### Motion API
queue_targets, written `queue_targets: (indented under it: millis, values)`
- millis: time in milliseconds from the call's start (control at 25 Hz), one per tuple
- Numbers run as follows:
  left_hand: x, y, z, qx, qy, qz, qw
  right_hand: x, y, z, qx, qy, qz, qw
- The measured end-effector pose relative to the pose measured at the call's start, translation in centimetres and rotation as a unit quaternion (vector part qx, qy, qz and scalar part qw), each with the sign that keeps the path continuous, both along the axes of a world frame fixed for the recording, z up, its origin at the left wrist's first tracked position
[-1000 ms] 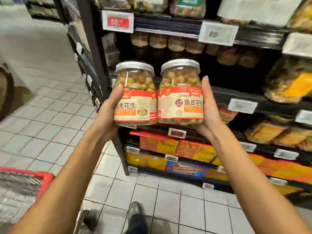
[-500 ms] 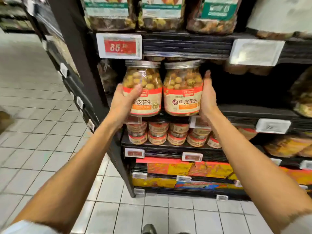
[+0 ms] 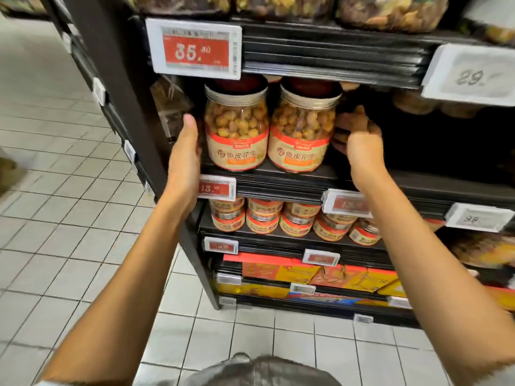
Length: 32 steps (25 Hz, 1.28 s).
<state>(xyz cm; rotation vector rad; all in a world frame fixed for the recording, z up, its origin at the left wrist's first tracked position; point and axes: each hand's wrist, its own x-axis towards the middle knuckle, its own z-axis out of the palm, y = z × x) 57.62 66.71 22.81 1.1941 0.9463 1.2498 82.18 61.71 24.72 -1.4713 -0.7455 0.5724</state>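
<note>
As the left jar (image 3: 237,129) and right jar (image 3: 302,129) stand on the shelf (image 3: 278,182), placing looks done. Your left hand (image 3: 185,157) touches its jar, grip hidden; your right hand (image 3: 362,143) is loosely curled and empty. Only withdrawal is left.

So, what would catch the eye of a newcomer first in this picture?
Two clear jars of coated peanuts, the left jar and the right jar, stand side by side on a dark shelf. The left hand lies against the left one, the right hand beside the other. Above hangs a red price tag reading 35.
</note>
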Motion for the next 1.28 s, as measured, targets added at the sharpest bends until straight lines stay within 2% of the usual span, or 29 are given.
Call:
queue_targets:
  millis: [120,280,400,560,680,760,840,920,1000,1080,1160,1280]
  values:
    - [0.6,-1.1,-0.4,-0.009,0.001,0.044,0.999,-0.6,-0.7,0.0,0.014,0.064,0.039,0.997]
    - [0.3,-0.6,-0.3,-0.001,0.007,0.061,0.998,-1.9,-0.4,-0.6,0.008,0.029,0.031,0.999]
    - [-0.2,-0.3,-0.7,0.010,0.007,0.017,1.000,-2.9,-0.7,-1.1,-0.007,0.008,0.043,0.999]
    - [-0.8,-0.3,-0.4,0.009,0.036,0.019,0.999,-3.0,-1.3,-1.1,0.014,0.045,0.072,0.996]
    - [-0.2,-2.3,0.6,-0.011,0.069,0.095,0.993,-3.2,-3.1,-0.5,0.014,-0.032,0.038,0.999]
    - [-0.5,-5.6,0.1,-0.012,0.082,0.166,0.983,-4.4,-5.7,-1.0,0.065,-0.074,0.009,0.995]
    - [-1.6,-10.3,-1.0,-0.004,0.063,0.202,0.977,-6.6,-8.3,-2.5,0.119,-0.086,0.057,0.988]
    - [-3.0,-15.5,-2.3,-0.042,0.025,0.216,0.975,-9.5,-10.5,-4.5,0.095,-0.069,0.166,0.979]
    - [-5.2,-21.9,-4.0,-0.113,0.012,0.261,0.959,-13.6,-13.4,-6.8,0.017,-0.041,0.297,0.954]
    - [-8.2,-28.6,-5.9,-0.176,0.002,0.322,0.930,-17.8,-16.8,-9.4,-0.046,-0.026,0.404,0.913]
    - [-11.6,-35.4,-7.6,-0.218,-0.026,0.404,0.888,-22.6,-20.7,-11.1,-0.079,-0.005,0.507,0.858]
    - [-16.7,-43.7,-9.0,-0.236,-0.070,0.517,0.820,-29.5,-25.8,-12.2,-0.100,0.000,0.634,0.767]
